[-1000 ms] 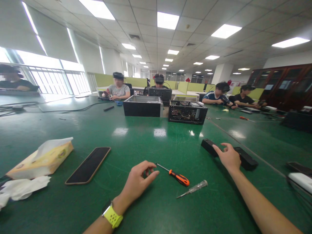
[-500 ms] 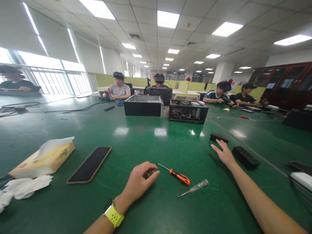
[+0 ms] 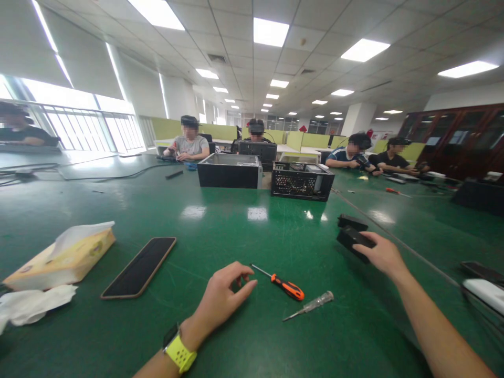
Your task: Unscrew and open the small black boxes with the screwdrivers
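Note:
My right hand (image 3: 384,254) grips a black oblong block (image 3: 354,242), its exact kind unclear, at the near right end. Just behind it lies a second black block (image 3: 353,221) on the green table (image 3: 220,226). My left hand (image 3: 228,289) rests on the table with loosely curved fingers, thumb apart, holding nothing. Close to its fingertips is the shaft tip of an orange-and-black screwdriver (image 3: 290,289). A clear-handled screwdriver (image 3: 313,304) lies nearer me, between my two hands.
On the left are a phone (image 3: 139,268), a tissue pack (image 3: 65,254) and crumpled tissue (image 3: 37,304). Two metal computer cases (image 3: 228,176) (image 3: 301,184) stand farther back. A white device (image 3: 486,295) with cables sits at the right edge. Several people sit beyond.
My right hand has closed on the nearer black block, which is now lifted and shifted left, beside the other block. My left hand stays nearly still.

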A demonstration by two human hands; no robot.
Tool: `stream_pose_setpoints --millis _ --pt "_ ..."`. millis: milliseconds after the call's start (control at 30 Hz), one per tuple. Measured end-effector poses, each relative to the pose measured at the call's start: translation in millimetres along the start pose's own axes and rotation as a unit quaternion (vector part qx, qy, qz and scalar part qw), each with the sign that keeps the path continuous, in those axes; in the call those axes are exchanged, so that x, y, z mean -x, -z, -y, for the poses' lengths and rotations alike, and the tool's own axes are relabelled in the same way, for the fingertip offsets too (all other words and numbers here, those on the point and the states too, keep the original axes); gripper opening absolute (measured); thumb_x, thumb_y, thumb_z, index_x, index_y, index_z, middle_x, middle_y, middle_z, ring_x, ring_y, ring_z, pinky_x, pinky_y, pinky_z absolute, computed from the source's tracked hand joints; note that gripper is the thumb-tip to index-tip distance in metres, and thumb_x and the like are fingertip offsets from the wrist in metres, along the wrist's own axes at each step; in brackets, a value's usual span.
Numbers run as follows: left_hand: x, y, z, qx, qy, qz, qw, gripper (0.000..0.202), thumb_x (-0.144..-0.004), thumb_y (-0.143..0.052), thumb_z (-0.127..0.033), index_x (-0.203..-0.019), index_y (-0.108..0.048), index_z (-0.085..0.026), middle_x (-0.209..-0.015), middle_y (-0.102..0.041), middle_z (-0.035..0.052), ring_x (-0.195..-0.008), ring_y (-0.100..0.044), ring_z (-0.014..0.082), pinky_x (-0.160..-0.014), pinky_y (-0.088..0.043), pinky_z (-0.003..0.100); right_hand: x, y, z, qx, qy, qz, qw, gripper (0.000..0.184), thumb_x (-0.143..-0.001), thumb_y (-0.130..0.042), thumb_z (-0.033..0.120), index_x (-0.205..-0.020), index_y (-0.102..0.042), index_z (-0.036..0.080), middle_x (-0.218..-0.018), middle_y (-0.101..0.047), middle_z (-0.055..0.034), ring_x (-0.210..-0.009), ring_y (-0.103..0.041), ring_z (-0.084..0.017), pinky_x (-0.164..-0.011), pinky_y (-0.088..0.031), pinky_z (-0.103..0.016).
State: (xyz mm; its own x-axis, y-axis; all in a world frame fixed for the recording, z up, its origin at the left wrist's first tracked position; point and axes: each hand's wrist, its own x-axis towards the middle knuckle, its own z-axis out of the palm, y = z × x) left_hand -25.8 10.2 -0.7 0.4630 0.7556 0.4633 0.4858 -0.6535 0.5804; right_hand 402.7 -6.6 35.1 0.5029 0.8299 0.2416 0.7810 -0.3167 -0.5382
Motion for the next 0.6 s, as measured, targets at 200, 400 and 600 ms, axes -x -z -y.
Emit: stream_pose_setpoints --millis 200,400,600 --pt "1 2.4 -12 0.012 -0.051 0.029 0.998 0.066 -0.073 -0.077 -0.044 -0.131 -0.052 -0.023 -0.124 -0.058 0.0115 -0.114 -0.054 0.0287 -0.099 -0.045 0.042 99 -46 114 -0.132 0.373 0.236 0.888 0.046 -0.071 -0.066 0.025 -0.116 -0.064 0.020 -0.110 -0.069 -0.0066 -0.098 -0.061 -0.024 -0.088 -0.045 -0.036" --pt "3 2.7 -19 0.041 -0.055 0.083 0.994 0.040 -0.071 -0.077 -0.033 -0.108 -0.064 -0.020 -0.103 -0.066 0.0075 -0.095 -0.061 0.0252 -0.086 -0.049 0.037 136 -61 139 -0.161 0.438 0.252 0.848 0.051 -0.072 -0.067 0.021 -0.122 -0.058 0.021 -0.114 -0.068 -0.0067 -0.099 -0.059 -0.024 -0.092 -0.041 -0.039" --pt "1 13.1 -16 0.099 -0.030 0.082 0.991 0.030 -0.074 -0.076 -0.033 -0.099 -0.067 -0.020 -0.093 -0.067 0.0030 -0.084 -0.062 0.0199 -0.076 -0.047 0.029 107 -43 116 -0.129 0.374 0.315 0.863 0.081 -0.060 -0.083 0.045 -0.129 -0.050 0.019 -0.122 -0.059 -0.0102 -0.109 -0.055 -0.026 -0.094 -0.042 -0.037"
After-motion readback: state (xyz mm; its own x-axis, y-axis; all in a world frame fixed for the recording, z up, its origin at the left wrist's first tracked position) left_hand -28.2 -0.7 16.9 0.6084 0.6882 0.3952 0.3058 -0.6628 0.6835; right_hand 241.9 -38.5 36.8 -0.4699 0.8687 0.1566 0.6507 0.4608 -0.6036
